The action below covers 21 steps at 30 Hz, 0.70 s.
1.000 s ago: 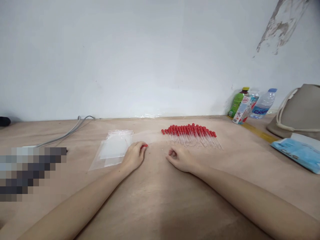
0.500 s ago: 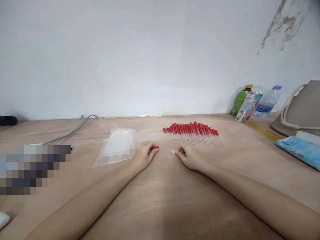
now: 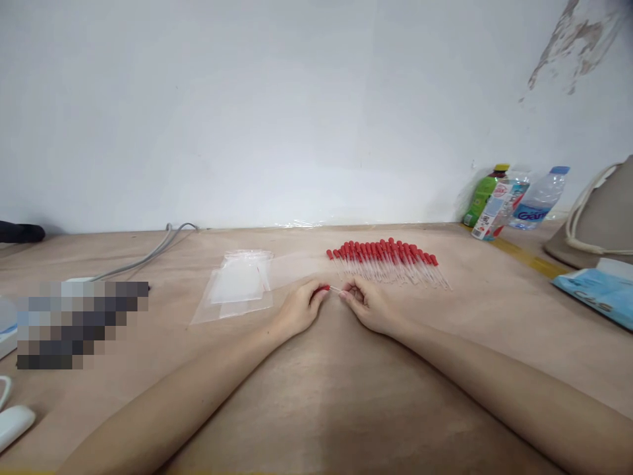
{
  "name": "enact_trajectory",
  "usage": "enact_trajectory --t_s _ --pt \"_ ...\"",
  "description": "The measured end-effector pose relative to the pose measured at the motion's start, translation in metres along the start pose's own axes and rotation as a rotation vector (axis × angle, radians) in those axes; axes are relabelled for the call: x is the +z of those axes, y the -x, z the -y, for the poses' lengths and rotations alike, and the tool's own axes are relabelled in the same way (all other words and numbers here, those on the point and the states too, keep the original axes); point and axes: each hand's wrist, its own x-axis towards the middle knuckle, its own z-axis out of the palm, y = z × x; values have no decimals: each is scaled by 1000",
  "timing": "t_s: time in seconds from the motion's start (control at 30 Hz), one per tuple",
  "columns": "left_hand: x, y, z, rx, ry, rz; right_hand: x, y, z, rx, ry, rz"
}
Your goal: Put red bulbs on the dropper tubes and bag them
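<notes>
Low over the brown table top, my left hand (image 3: 304, 305) pinches a red rubber bulb (image 3: 324, 287). My right hand (image 3: 364, 300) has its fingers closed on a thin clear tube (image 3: 335, 289), whose left end meets the bulb's open end; how far it is inside I cannot tell. Behind my right hand lies a row of droppers (image 3: 390, 254), red bulbs toward the wall and clear tubes toward me. Clear plastic bags (image 3: 237, 284) lie in a stack to the left of my left hand.
Drink bottles (image 3: 538, 201) and a carton (image 3: 492, 211) stand at the back right, near a grey-beige bag (image 3: 601, 214). A blue packet (image 3: 596, 293) lies at the right edge. A grey cable (image 3: 143, 257) and a white object (image 3: 17, 422) are on the left.
My hands have come together: the bulb in my left hand moved right and now meets the tube in my right hand. The whole view has shifted slightly.
</notes>
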Motion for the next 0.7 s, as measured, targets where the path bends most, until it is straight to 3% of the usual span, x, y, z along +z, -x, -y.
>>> enact_trajectory --t_s 0.27,0.43,0.7 --pt "1 -1 0 -15 96 33 2 3 -2 -38 -3 22" --pt "-1 0 -2 -42 158 24 2 3 -2 -27 18 -29" --pt "-1 -1 2 -57 156 7 0 3 -4 -47 6 45"
